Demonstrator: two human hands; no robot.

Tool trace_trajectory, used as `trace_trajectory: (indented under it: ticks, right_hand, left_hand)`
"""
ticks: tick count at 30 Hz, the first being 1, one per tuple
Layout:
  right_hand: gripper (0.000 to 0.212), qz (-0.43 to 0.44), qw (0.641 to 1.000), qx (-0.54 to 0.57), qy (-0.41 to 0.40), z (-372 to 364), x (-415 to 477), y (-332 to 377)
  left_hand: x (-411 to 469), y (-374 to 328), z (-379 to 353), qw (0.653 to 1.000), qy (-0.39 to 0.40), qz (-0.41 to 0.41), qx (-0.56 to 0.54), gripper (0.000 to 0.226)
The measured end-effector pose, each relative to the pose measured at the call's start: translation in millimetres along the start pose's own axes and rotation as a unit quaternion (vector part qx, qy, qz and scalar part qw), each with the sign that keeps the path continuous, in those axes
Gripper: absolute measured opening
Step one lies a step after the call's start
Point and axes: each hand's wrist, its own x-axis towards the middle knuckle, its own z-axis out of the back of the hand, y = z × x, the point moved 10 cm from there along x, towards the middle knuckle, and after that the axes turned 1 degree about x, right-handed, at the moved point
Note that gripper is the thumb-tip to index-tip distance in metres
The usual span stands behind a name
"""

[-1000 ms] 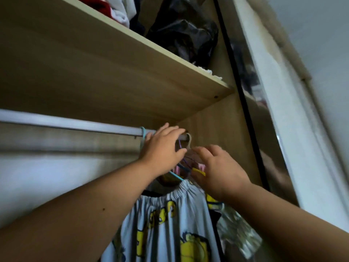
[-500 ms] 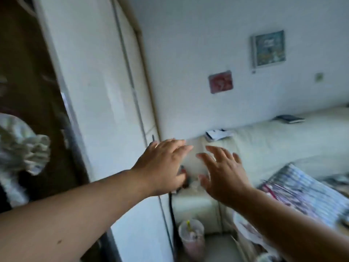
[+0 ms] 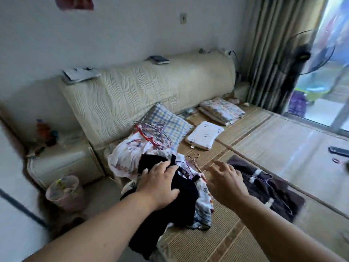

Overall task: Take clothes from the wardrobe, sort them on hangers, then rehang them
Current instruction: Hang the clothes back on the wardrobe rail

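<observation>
— What are you going for?

— The black top, lying across the pile of clothes on the bed, on my side of the pillow.

— How are you expecting it to handle?

— I'm judging it light and limp, not slippery, with nothing to break. It's likely to sag and drag along whatever is tangled in it, so I'm thinking of taking it by the shoulders or collar, not the middle. The hangers heaped against the pillow look stiff and apt to snag on each other.

— Where are your fingers?

— My left hand is lying flat on the top, fingers straight and touching the cloth, not gripping. My right hand is hovering just beside the top, further from the pillow, its fingers spread and loosely bent, holding nothing.

— Anything in the way?

— A thin wire hanger is lying between my right hand and the pillow. I can't tell whether it's caught in the pile.
</observation>
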Motion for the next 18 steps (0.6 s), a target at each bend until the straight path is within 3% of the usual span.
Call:
trace_trajectory:
  ticks: [9, 18]
  right_hand:
    - [0.054, -0.072, 0.992, 0.013, 0.106, -74.4, 35.1, -82.7]
    - [0.060, -0.167, 0.971, 0.062, 0.161, -177.9, 130.3, -105.6]
  left_hand:
    - [98.7, -19.4, -89.3, 0.996, 0.086, 0.018, -0.029, 0.068]
    - [227.9, 47.3, -173.2, 0.984, 0.178, -0.016, -0.026, 0.066]
